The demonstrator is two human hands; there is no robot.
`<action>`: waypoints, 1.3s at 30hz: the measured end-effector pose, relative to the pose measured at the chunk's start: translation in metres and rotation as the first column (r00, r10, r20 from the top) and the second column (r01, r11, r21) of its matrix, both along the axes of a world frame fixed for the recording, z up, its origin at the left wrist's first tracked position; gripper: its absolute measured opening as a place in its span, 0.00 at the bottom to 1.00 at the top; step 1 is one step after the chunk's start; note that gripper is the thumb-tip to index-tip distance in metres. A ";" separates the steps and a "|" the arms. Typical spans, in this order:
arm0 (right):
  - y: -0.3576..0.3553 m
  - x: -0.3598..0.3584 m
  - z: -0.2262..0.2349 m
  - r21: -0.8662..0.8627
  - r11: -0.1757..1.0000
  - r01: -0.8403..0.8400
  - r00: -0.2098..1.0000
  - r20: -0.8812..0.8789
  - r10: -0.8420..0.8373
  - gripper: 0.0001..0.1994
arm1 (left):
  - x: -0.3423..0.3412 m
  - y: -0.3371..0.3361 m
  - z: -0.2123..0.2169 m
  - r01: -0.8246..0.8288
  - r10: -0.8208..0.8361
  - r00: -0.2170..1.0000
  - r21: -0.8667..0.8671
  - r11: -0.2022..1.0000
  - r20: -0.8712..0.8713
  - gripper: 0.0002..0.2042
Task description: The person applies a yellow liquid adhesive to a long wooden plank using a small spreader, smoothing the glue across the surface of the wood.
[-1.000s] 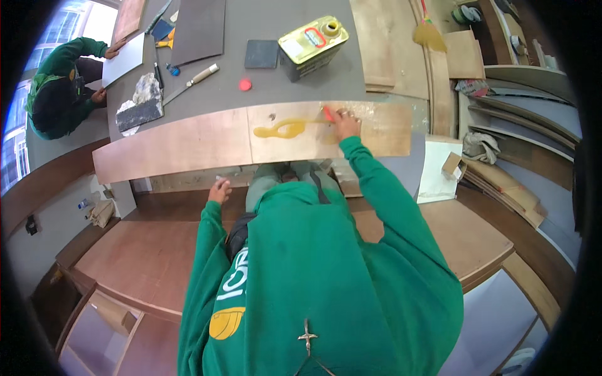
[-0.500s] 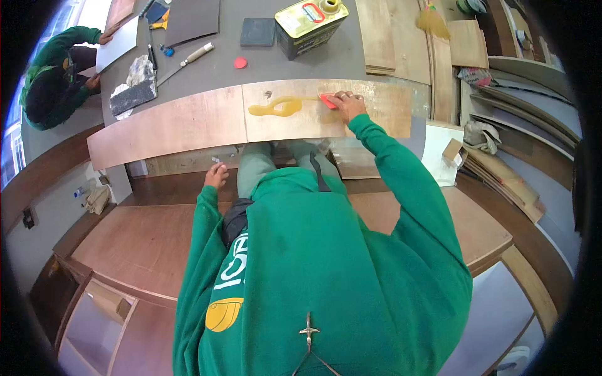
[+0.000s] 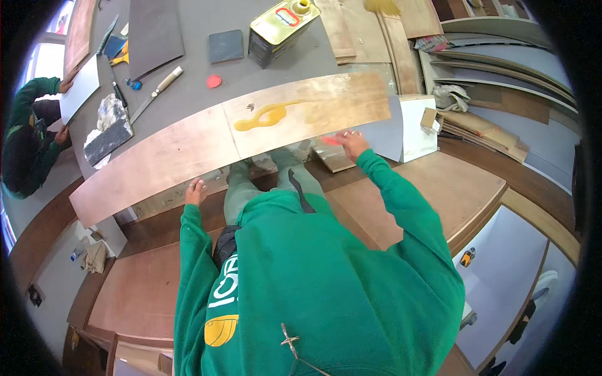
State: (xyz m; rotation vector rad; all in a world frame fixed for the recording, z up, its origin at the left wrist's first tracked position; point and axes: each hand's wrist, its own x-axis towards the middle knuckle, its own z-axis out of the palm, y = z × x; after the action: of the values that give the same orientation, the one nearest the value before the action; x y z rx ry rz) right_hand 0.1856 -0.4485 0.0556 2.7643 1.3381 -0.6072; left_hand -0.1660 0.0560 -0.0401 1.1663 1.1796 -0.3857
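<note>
A long wooden strip (image 3: 188, 131) lies along the near side of the workbench, reaching out past its edge. On its right half is a puddle of glossy amber liquid (image 3: 248, 123), with a thin wet smear around and to the right of it. Just off the strip's near edge, my right hand (image 3: 354, 144) grips a flat red spreader (image 3: 330, 140), its far part blurred. My left hand (image 3: 196, 191) is beside the strip's near edge, its fingers loosely bent and apart; I see nothing in it.
An open-topped metal can (image 3: 279, 31), a dark square block (image 3: 226, 47) and a red cap (image 3: 214, 81) stand behind the strip. Further left lie a knife (image 3: 157, 93) and a whitish-crusted dark block (image 3: 108, 143). Another person (image 3: 28, 138) holds a white panel at the far left.
My right hand has drawn the red spreader toward me, off the strip. My left hand has come nearer the strip's edge. The whole view has turned and shifted to the right.
</note>
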 end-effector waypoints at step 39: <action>0.192 0.073 -0.036 0.341 0.940 -0.007 0.919 0.372 -0.128 0.22 | -0.025 0.010 0.035 -0.069 0.062 0.987 -0.040 0.997 -0.146 0.23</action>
State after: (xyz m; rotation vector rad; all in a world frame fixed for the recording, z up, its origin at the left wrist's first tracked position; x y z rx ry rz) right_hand 0.2586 -0.2564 0.0198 2.9687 1.3673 0.1996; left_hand -0.1909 0.0656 -0.0052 1.0714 1.3250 -0.4504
